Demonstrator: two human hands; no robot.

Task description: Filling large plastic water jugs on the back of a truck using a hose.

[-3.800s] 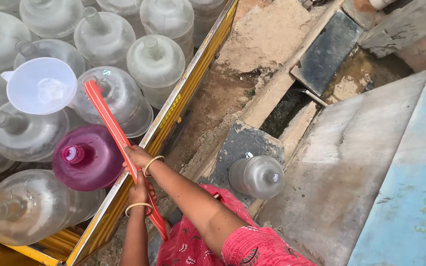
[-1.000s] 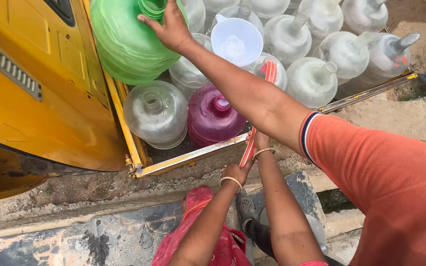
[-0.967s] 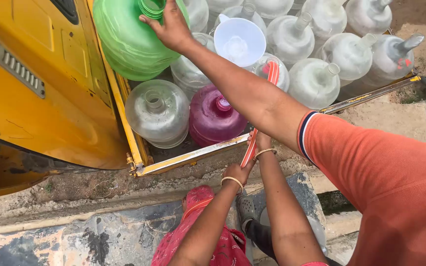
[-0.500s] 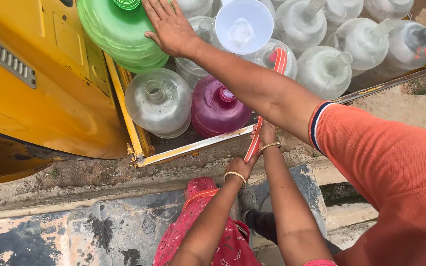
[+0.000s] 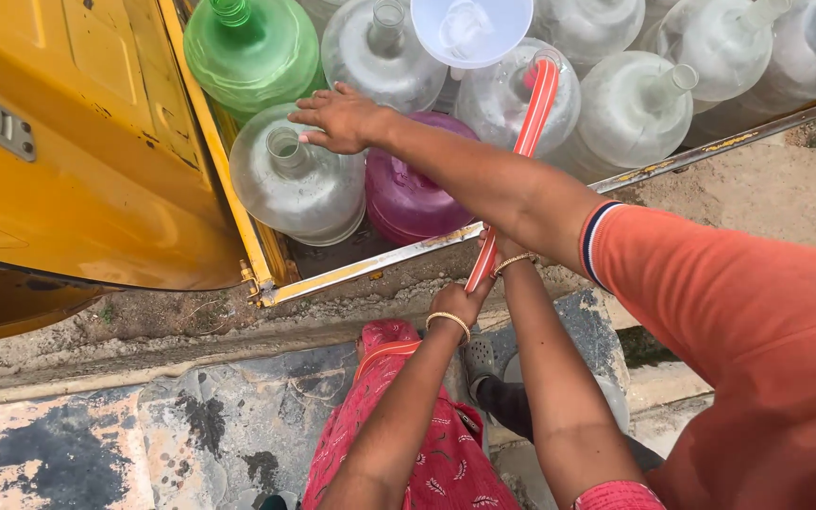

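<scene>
Red, narrow and made of pliable plastic, a hose point(image 5: 532, 121) is running down from the crowd of big clear plastic water jars on a yellow vehicle's point(image 5: 77, 170) load bed, crossing the metal edge rail point(image 5: 380, 264) and ending in the grip of the person standing below in a red patterned garment point(image 5: 408, 444). That person's left hand point(image 5: 462, 300), with a gold bangle at the wrist, is curling closed around the hose's lower end just under the rail. The right hand point(image 5: 501, 247) is lying against the hose slightly higher, mostly hidden beneath a co-worker's forearm, so its grip cannot be made out. The co-worker's hand point(image 5: 342, 118), reaching out of an orange sleeve, is resting with fingers spread on the shoulder of a clear round jar point(image 5: 295, 184), beside a magenta jar point(image 5: 417, 194) and a green one point(image 5: 252, 57). A white plastic funnel point(image 5: 471, 28) is sitting above the hose's top end. Judging by its bend, the hose is looking light and limp, likely slick if wet, and best held along the straight run near the rail, clear of the curve where it might kink.
</scene>
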